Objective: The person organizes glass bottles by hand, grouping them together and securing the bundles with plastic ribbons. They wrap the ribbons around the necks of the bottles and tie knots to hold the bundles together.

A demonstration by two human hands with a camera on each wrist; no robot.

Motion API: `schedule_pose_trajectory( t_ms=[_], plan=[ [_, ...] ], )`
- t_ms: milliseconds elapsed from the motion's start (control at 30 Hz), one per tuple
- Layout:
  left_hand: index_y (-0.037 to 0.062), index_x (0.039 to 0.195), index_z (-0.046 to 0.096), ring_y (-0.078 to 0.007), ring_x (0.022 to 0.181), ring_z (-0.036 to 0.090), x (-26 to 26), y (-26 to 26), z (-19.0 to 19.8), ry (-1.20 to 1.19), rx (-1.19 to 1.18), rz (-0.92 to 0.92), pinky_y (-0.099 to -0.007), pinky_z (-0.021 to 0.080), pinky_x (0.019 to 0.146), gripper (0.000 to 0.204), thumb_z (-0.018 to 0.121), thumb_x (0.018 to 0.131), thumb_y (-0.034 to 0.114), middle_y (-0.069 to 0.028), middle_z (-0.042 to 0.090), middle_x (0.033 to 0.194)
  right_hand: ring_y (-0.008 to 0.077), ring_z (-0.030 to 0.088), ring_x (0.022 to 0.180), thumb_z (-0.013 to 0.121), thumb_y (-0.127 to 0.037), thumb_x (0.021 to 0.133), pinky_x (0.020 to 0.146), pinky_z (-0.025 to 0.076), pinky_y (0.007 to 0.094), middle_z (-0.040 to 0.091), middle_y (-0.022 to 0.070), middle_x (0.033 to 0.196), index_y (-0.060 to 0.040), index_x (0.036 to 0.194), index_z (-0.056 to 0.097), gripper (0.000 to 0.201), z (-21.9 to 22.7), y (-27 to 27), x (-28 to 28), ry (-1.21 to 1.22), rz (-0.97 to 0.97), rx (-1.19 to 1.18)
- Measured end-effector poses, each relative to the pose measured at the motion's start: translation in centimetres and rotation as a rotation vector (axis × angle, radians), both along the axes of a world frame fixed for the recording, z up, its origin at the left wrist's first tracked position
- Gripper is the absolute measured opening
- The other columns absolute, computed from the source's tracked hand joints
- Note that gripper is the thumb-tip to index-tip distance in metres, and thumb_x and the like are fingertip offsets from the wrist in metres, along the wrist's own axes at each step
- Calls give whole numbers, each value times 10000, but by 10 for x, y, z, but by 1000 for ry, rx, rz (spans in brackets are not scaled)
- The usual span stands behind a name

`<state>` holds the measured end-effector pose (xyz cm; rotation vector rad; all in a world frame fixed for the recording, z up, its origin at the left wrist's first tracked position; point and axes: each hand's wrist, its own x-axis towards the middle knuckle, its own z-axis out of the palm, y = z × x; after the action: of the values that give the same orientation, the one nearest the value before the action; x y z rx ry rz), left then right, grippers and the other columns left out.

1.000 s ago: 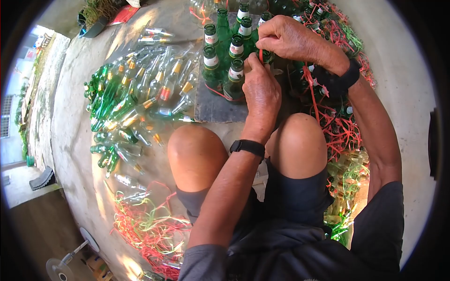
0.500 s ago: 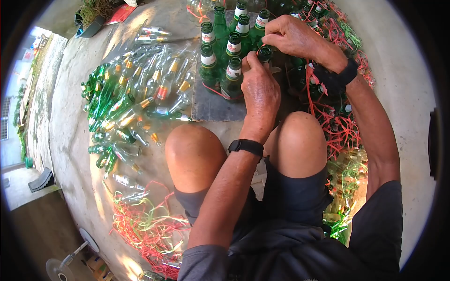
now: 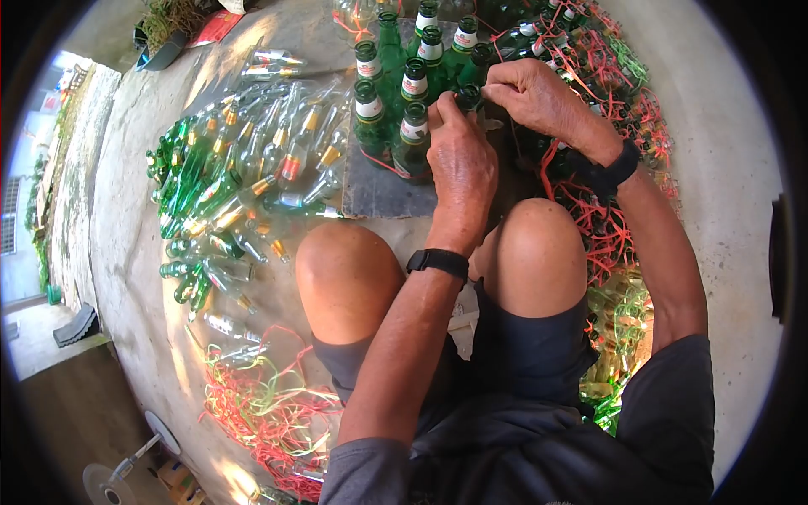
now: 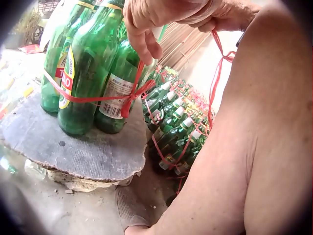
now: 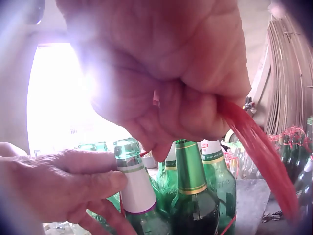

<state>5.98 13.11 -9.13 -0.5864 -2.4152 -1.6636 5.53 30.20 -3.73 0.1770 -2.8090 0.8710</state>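
Note:
A cluster of green beer bottles (image 3: 414,84) with white neck labels stands upright on a dark board (image 3: 383,200). A red plastic strip (image 4: 85,99) circles their lower bodies and gathers in a knot on one side. My left hand (image 3: 463,164) is at the near right bottle's neck and pinches a strand rising from the knot. Its thumb (image 5: 119,180) lies against the neck label in the right wrist view. Beyond that bottle, my right hand (image 3: 539,97) has curled fingers gripping a length of red strip (image 5: 261,152), which hangs down from the fist.
Many clear and green bottles (image 3: 252,160) lie on the floor to the left. Strip-bound bottles (image 4: 171,120) are massed on the right. A tangle of red and green strips (image 3: 261,404) lies at lower left, above a fan (image 3: 109,480). My bent knees (image 3: 347,282) are before the board.
My right hand has moved right and slightly nearer to me, away from the left hand. The bottle top between them shows more. My left hand stays by the same bottle.

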Motion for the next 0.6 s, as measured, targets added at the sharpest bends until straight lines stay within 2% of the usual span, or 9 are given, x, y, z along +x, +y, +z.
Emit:
schedule_pose_trajectory(
  t_ms=[67,133,167,233,333,467,533,600],
  plan=[
    [-70,1332,494,-514,1021,640,0,0,-1,4,10,1,-565,503,849,347,559,1022,72,-327,628,1143,281,406,566,669,-172,934,565,404,428,415,168,627,4,730,527,304,-1,-4,7,11,-1,-21],
    [-67,1333,497,-512,1019,644,-1,0,-4,16,4,5,-562,506,849,353,566,1016,72,-321,633,1138,376,522,595,661,-165,937,599,453,460,510,204,666,-3,760,565,259,0,-12,15,54,-18,1],
    [-65,1334,500,-510,1018,648,-1,1,-5,29,-1,10,-560,509,849,359,573,1010,72,-315,638,1133,376,522,595,661,-165,937,599,453,460,510,204,666,-3,760,565,259,0,-15,18,55,-18,1],
    [-64,1331,505,-510,1013,653,-1,1,-5,28,-2,12,-557,514,846,364,582,1004,74,-314,642,1128,444,621,706,662,-169,942,642,496,496,597,211,721,-19,801,597,217,-2,-20,24,119,-27,43],
    [-64,1328,516,-510,995,664,-1,1,-6,18,1,17,-554,522,840,371,594,994,77,-313,653,1114,442,661,769,664,-174,946,665,522,513,630,197,733,-37,829,619,185,1,-29,32,102,-44,76],
    [-69,1329,536,-507,960,681,-2,-1,-5,2,-7,10,-555,531,826,380,602,988,88,-317,672,1085,435,674,771,663,-176,947,673,536,518,645,184,727,-46,828,621,181,2,-36,36,96,-59,158],
    [-70,1341,537,-506,962,684,-2,-2,-7,20,-4,14,-553,534,828,395,603,986,90,-319,677,1084,431,682,769,658,-171,946,674,545,530,668,180,745,-49,823,617,178,3,-38,37,144,-5,289],
    [-71,1353,539,-505,964,686,-3,-2,-8,37,0,20,-552,536,830,409,604,984,93,-321,682,1083,432,685,770,657,-168,942,675,548,534,673,180,754,-49,820,612,177,7,-43,38,137,11,317]
  ],
)
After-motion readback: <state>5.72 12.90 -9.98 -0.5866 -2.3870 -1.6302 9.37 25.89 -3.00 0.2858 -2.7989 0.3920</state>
